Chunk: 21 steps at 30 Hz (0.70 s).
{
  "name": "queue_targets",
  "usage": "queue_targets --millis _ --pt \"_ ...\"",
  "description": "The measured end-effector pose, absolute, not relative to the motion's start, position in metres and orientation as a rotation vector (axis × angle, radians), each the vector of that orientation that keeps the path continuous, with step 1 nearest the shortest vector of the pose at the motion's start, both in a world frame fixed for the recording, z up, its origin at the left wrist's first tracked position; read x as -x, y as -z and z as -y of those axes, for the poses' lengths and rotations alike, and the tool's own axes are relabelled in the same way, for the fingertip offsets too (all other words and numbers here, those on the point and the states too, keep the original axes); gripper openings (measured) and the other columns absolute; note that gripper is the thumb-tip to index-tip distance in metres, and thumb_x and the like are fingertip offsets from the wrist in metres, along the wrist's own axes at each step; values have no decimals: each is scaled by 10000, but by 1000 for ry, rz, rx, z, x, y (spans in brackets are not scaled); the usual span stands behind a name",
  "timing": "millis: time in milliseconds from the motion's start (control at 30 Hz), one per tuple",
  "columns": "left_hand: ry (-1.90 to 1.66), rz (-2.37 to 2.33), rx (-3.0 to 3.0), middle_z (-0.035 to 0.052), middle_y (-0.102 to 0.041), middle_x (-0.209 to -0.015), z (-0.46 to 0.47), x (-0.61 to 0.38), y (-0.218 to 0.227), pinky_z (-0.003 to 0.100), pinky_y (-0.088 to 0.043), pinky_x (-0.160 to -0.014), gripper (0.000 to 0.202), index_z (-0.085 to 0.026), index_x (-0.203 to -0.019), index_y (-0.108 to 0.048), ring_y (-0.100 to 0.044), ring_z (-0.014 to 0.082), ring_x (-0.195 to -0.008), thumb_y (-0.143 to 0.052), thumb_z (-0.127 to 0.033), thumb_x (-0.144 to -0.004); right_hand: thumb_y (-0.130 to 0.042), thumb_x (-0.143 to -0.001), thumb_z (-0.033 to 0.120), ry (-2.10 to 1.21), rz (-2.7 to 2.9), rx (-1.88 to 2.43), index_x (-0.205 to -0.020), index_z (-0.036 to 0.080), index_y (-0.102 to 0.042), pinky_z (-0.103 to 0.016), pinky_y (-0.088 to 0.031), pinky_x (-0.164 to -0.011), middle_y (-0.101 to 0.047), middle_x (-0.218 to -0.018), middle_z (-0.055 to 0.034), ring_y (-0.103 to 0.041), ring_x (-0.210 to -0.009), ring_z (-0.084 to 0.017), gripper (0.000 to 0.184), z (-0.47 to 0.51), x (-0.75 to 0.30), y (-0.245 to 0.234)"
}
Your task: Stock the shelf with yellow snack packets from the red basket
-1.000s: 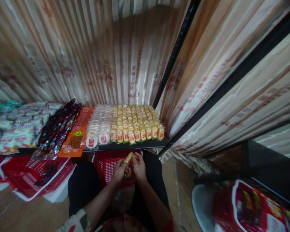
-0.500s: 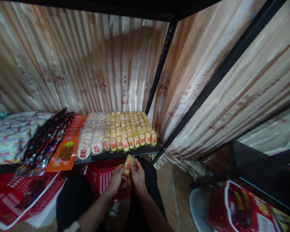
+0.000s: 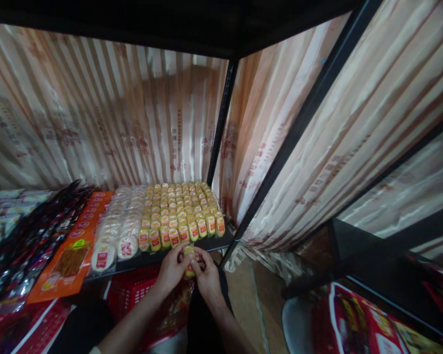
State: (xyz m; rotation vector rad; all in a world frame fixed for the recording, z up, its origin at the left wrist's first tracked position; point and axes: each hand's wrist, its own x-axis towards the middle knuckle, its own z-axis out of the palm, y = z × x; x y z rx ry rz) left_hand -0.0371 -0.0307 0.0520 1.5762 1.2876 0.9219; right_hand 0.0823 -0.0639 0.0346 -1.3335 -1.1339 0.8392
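Note:
Between the fingers of both hands is a small yellow wrapped snack cake [image 3: 188, 251], held upright near the shelf's front edge. My left hand [image 3: 172, 269] pinches it from the left and my right hand [image 3: 207, 279] from the right. A bit of red label shows below my fingertips; the rest is covered. Just beyond stand rows of similar yellow snack cakes [image 3: 180, 211] with red and orange labels, packed closely on the black shelf [image 3: 214, 241]. To their left are rows of round white wrapped cakes [image 3: 127, 246] in clear film.
An orange snack bag [image 3: 64, 260], dark shiny packets [image 3: 33, 236] and white packets [image 3: 7, 209] line the shelf's left. Below is a red basket [image 3: 125, 290]. A black post [image 3: 280, 157] slants at the right, near a red package [image 3: 339, 319]. Pleated curtain [image 3: 151, 123] hangs behind.
Both hands have moved closer to the front row of yellow cakes, carrying the snack cake, which is now more upright. The view has shifted, so the shelf appears lower and further left.

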Motion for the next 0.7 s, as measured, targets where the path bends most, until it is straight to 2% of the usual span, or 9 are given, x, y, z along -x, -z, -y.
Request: queue_targets --millis 100,200,300,367,467,533,700 --pt "-881 -1270 -1655 42 -661 -861 23 30 -64 272 -455 -761 346 -162 -1014 -607 -593 172 -789 -495 -372 -762 -577 -771 359 -782 1205 1345 -986 198 -646 -266 -516 -691 -659 -908 -50 -612 -771 -159 277 60 -94 -37" --pt "-845 -1272 -1693 20 -621 -755 13 22 -76 265 -446 -691 356 -159 -997 -608 -567 166 -710 -488 -396 -760 -498 -837 412 -615 1243 1394 -1076 182 -605 -333 -502 -826 -633 -1056 -98 -600 -936 -194 349 54 -111 -34" --pt "-842 -1276 -1714 6 -590 -717 -4 13 -85 263 -434 -673 381 -160 -1024 -607 -550 162 -689 -495 -404 -754 -396 -883 442 -404 1212 1507 -1194 146 -534 -443 -372 -1019 -554 -1239 -146 -489 -1172 -237 451 41 -131 -29" --pt "-859 -1287 -1737 -1 -577 -704 -18 6 -89 260 -431 -664 388 -164 -1029 -609 -543 158 -678 -506 -410 -747 -336 -900 451 -323 1221 1568 -1283 109 -456 -479 -281 -1082 -472 -1342 -166 -388 -1277 -245 527 28 -144 -26" --pt "-907 -1271 -1776 -7 -566 -697 -42 -6 -95 252 -430 -647 389 -168 -1032 -613 -537 149 -664 -525 -410 -740 -283 -912 448 -274 1281 1616 -1379 59 -319 -477 -224 -1115 -328 -1449 -179 -264 -1358 -239 609 8 -157 -22" --pt "-950 -1251 -1810 -6 -577 -713 -58 -16 -101 249 -432 -650 369 -175 -1026 -620 -536 142 -663 -535 -393 -741 -278 -913 441 -261 1317 1637 -1399 53 -279 -473 -218 -1119 -284 -1472 -176 -218 -1379 -238 622 -5 -163 -19" --pt "-1042 -1305 -1861 5 -615 -766 -100 -41 -121 250 -441 -689 328 -170 -1024 -633 -546 136 -692 -562 -323 -742 -258 -914 448 -256 1286 1638 -1396 72 -286 -458 -245 -1107 -345 -1444 -169 -288 -1352 -234 611 -28 -173 -11"
